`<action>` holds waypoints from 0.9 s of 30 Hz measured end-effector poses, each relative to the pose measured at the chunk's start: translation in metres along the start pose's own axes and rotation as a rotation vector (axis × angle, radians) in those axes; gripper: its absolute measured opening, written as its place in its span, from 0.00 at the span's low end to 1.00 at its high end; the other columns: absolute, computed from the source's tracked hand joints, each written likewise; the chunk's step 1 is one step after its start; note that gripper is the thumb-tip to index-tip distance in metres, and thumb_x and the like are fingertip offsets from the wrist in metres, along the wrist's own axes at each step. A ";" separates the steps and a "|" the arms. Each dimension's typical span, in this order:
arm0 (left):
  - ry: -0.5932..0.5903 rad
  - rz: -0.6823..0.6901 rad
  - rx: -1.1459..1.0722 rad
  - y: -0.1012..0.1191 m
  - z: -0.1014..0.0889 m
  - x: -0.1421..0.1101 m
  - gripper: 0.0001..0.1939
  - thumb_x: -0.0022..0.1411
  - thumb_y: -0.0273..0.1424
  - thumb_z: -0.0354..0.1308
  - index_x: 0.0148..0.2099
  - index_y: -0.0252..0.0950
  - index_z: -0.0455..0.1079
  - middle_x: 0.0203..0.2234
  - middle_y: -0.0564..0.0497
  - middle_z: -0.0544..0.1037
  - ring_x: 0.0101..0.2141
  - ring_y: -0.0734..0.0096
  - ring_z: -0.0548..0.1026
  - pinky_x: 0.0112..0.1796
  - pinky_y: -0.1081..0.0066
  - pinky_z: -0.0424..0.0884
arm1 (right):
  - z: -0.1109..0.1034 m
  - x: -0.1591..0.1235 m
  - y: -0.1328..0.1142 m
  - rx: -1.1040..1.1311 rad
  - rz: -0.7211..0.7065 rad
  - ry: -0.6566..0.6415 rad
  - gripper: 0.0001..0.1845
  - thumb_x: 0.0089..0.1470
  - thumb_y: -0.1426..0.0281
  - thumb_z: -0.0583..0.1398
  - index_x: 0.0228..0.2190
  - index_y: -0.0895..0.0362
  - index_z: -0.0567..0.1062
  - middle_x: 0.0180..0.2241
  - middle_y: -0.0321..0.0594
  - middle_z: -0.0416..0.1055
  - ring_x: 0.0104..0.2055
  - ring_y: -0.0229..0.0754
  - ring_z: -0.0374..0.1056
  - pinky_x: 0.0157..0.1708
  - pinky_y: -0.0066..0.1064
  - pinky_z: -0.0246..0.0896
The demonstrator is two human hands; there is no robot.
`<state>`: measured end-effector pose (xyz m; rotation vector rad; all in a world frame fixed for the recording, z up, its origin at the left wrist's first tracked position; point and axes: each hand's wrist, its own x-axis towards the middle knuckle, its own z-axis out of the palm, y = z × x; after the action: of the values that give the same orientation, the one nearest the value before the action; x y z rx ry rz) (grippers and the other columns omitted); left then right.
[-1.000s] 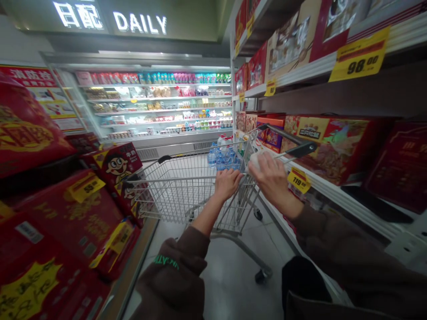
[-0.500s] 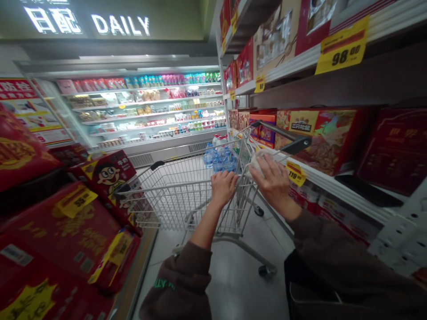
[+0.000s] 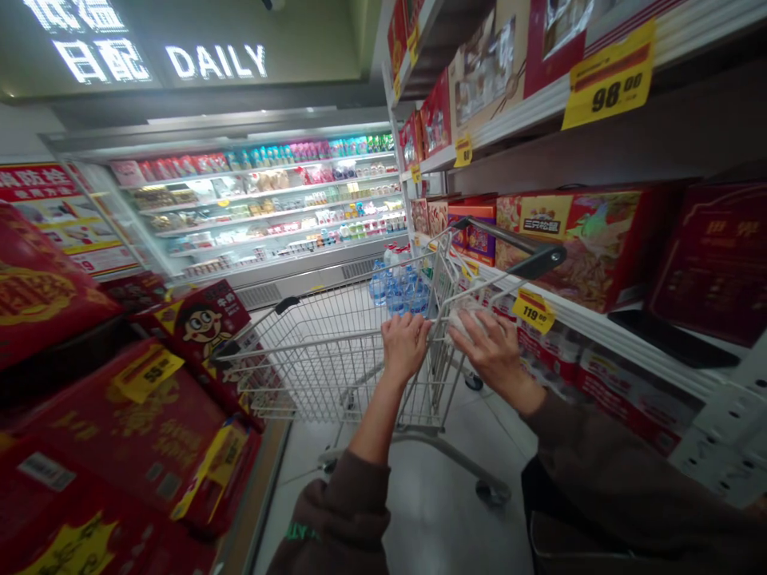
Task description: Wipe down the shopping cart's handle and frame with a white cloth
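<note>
A wire shopping cart (image 3: 335, 375) stands sideways before me, its handle end (image 3: 542, 257) pointing right. My left hand (image 3: 406, 345) is closed around the top rail of its near side. Just to the right, my right hand (image 3: 488, 343) presses a crumpled whitish cloth (image 3: 464, 318) against the cart's wire frame. Its fingers curve over the cloth and hide part of it. The cart's basket shows bare wire, with the floor visible through it.
Shelves with red gift boxes (image 3: 584, 247) run along the right, close to the cart handle. Stacked red boxes (image 3: 180, 431) fill the left. Bottled water packs (image 3: 401, 287) stand on the floor beyond the cart. A lit refrigerated display (image 3: 269, 204) lines the back.
My right hand has moved down slightly with the cloth, closer to the side rail. The left hand keeps its hold on the rail. The view has shifted a little.
</note>
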<state>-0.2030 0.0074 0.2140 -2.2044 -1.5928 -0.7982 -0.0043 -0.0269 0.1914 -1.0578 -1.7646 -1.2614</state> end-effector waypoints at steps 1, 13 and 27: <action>0.003 -0.001 -0.001 0.000 0.000 0.000 0.23 0.74 0.44 0.37 0.39 0.41 0.70 0.37 0.48 0.76 0.42 0.61 0.69 0.45 0.61 0.57 | 0.000 -0.003 -0.003 0.024 0.002 -0.002 0.12 0.62 0.70 0.59 0.45 0.46 0.77 0.54 0.36 0.75 0.54 0.47 0.66 0.53 0.43 0.54; 0.032 -0.004 0.003 0.006 -0.001 -0.005 0.22 0.74 0.43 0.38 0.40 0.41 0.70 0.37 0.48 0.76 0.43 0.61 0.69 0.46 0.61 0.57 | -0.019 0.006 -0.030 0.335 0.168 -0.180 0.22 0.55 0.79 0.58 0.46 0.44 0.77 0.55 0.35 0.74 0.57 0.48 0.65 0.53 0.42 0.58; 0.092 0.004 0.044 0.007 -0.003 -0.012 0.18 0.74 0.41 0.42 0.38 0.41 0.70 0.35 0.50 0.76 0.40 0.62 0.69 0.44 0.62 0.56 | 0.001 -0.032 -0.024 0.258 -0.049 0.098 0.12 0.60 0.72 0.61 0.45 0.49 0.78 0.56 0.38 0.74 0.62 0.44 0.65 0.60 0.41 0.58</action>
<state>-0.1996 -0.0062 0.2094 -2.1085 -1.5466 -0.8426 -0.0134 -0.0375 0.1541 -0.7976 -1.8294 -1.0607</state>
